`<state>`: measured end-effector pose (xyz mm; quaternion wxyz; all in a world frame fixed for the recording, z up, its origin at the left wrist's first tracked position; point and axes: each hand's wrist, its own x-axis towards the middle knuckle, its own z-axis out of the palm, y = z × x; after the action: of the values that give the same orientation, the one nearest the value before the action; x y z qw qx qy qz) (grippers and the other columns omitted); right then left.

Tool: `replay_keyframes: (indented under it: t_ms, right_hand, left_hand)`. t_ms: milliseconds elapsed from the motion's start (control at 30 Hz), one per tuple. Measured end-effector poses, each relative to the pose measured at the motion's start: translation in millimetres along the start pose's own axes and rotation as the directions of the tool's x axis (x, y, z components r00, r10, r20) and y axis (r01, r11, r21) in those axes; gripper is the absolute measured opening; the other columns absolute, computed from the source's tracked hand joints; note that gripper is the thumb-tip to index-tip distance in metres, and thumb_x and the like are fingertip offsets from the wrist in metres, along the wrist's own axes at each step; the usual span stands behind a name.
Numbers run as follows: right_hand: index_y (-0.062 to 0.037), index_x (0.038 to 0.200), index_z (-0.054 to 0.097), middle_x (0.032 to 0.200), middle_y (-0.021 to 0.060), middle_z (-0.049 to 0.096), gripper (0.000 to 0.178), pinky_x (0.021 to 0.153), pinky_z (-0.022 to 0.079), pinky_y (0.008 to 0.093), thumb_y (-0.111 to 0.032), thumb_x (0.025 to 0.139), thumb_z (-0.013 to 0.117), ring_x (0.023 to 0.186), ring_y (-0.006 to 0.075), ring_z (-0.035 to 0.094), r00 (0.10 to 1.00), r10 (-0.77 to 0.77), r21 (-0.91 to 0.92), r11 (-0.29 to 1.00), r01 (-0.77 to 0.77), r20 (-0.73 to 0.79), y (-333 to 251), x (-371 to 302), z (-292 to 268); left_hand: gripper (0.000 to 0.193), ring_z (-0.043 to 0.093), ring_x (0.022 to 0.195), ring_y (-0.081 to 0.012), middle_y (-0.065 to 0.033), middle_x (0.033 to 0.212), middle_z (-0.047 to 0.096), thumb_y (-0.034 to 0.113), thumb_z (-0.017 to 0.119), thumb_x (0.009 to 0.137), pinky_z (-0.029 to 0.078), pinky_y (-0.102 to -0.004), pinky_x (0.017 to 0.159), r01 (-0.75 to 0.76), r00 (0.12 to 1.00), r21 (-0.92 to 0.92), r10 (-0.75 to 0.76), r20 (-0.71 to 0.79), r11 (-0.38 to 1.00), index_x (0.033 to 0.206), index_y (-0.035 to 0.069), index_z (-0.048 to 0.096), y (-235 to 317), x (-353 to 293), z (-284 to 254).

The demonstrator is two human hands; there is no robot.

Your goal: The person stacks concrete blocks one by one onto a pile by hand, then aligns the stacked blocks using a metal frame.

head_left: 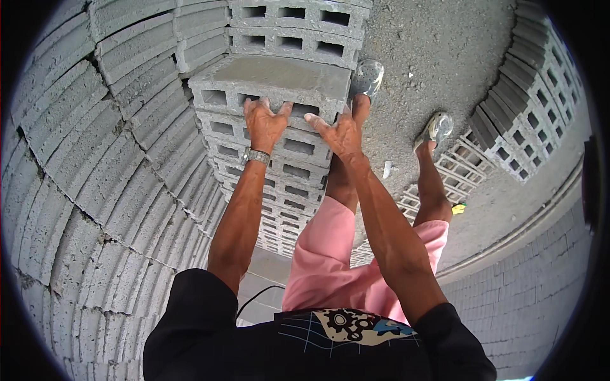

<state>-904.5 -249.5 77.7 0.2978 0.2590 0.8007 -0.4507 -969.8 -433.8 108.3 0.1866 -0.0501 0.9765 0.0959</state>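
Observation:
A grey hollow concrete block (273,75) lies on top of a tall stack of the same blocks (298,160), with its row of holes turned toward me. My left hand (265,124), with a metal-band watch on its wrist, hooks its fingertips into the middle hole. At the block's right end my right hand (343,134) grips the corner, its thumb over the front by the right hole and its other fingers partly hidden. Pale dust coats the fingers of both hands. The block appears to rest level on the stack.
Tightly packed concrete blocks (114,165) form a high wall at the left. Another stack (295,28) stands just beyond. More blocks (534,114) are piled at the right. Slatted frames (454,168) lie on the gritty floor (438,57) near my feet.

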Motion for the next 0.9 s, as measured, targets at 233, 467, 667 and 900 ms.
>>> replay_keyframes:
  t_ms: [233, 467, 667, 900]
  right_hand:
    - [0.0081, 0.128, 0.056, 0.123, 0.0291, 0.059, 0.078, 0.1, 0.044, 0.0398, -0.049, 0.078, 0.075, 0.118, 0.0355, 0.057, 0.962, 0.176, 0.488, 0.834, -0.258, 0.208, 98.0, -18.1, -104.2]
    - [0.0072, 0.109, 0.065, 0.086, 0.0134, 0.067, 0.052, 0.071, 0.049, 0.0324, -0.039, 0.086, 0.068, 0.077, 0.0182, 0.062, 0.885, 0.405, 0.668, 0.727, -0.159, -0.23, 335.4, -67.7, -222.9]
    - [0.0083, 0.116, 0.063, 0.091, 0.0119, 0.069, 0.052, 0.069, 0.049, 0.0283, -0.034, 0.087, 0.068, 0.074, 0.0144, 0.06, 0.751, 0.645, 0.839, 0.48, -0.257, -0.139, 409.6, -138.3, -263.2]
    - [0.0064, 0.121, 0.06, 0.09, 0.0126, 0.07, 0.059, 0.074, 0.05, 0.0298, -0.042, 0.089, 0.068, 0.078, 0.0182, 0.067, 0.576, 0.809, 0.954, 0.072, -0.291, 0.115, 423.6, -217.5, -193.8]
  left_hand:
    - [0.055, 0.065, 0.097, -0.04, -0.0246, 0.099, 0.069, 0.045, 0.071, 0.081, 0.048, -0.0433, 0.093, -0.173, 0.927, 0.283, 0.059, 0.371, 0.943, 0.11, -0.001, 0.067, 23.7, 21.1, -88.7]
    - [0.041, 0.065, 0.095, -0.0395, -0.0228, 0.101, 0.069, 0.033, 0.069, 0.085, 0.05, -0.0437, 0.089, -0.532, 0.813, 0.15, 0.453, 0.365, 0.833, 0.11, 0.001, 0.068, 282.4, 11.0, -25.4]
    - [0.046, 0.049, 0.126, -0.0323, -0.0169, 0.131, 0.058, 0.024, 0.068, 0.084, 0.036, -0.0479, 0.107, -0.969, 0.047, -0.202, 0.907, 0.419, 0.143, 0.124, 0.003, 0.06, 518.7, -79.9, 119.7]
    - [0.042, 0.034, 0.142, -0.0268, -0.0135, 0.136, 0.056, 0.014, 0.064, 0.08, 0.023, -0.0471, 0.118, -0.773, -0.567, -0.028, 0.67, 0.479, -0.634, 0.12, 0.0, 0.063, 683.7, -149.5, 279.9]
